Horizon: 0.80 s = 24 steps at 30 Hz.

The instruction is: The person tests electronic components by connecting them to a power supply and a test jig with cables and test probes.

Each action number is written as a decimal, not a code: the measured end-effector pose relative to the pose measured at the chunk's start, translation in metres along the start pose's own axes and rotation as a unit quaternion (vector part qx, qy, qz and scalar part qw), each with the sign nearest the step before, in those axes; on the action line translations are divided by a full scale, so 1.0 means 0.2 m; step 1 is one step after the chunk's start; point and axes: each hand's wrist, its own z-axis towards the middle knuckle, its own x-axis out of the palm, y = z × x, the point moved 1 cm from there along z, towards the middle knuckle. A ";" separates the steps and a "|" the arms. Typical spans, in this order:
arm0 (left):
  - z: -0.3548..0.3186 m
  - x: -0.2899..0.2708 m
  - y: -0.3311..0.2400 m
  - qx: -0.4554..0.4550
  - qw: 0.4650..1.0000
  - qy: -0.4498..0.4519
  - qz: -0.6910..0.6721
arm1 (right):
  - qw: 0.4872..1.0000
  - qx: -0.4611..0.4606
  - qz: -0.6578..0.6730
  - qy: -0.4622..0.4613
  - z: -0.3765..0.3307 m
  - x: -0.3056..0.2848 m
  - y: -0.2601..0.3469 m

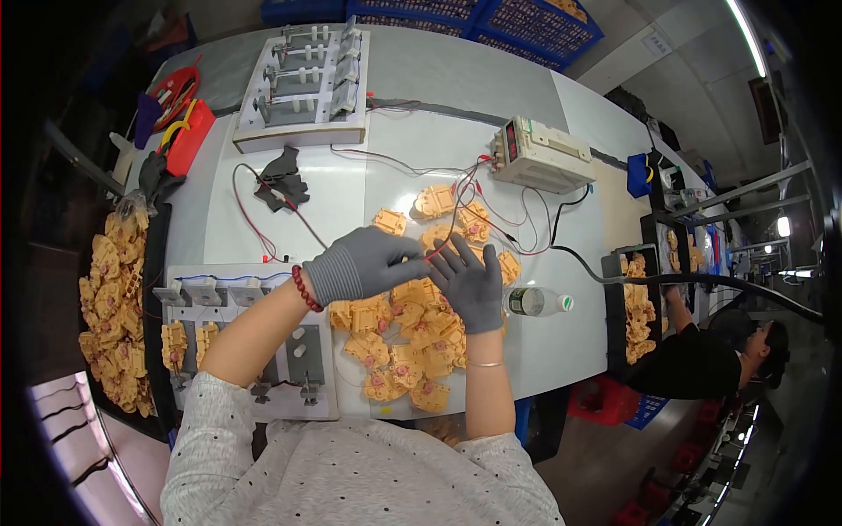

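Both hands wear grey knitted gloves over a pile of yellow-orange plastic housings in the middle of the table. My left hand is closed, its fingertips pinched on the end of a thin red wire lead. Beside it on the right, my right hand is open, palm up, with fingers spread above the housings. Whatever may lie between the two hands is too small to make out. More housings lie just beyond the fingers.
A bench power supply with leads stands at the far right; a clear bottle lies right of the pile. White test fixtures stand far left and near left. Bins of housings flank the table. A co-worker reaches in at right.
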 end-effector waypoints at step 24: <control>-0.44 -0.89 -0.13 -0.041 0.959 -0.279 0.003 | 0.556 -0.328 -0.737 -0.202 1.01 -0.46 0.28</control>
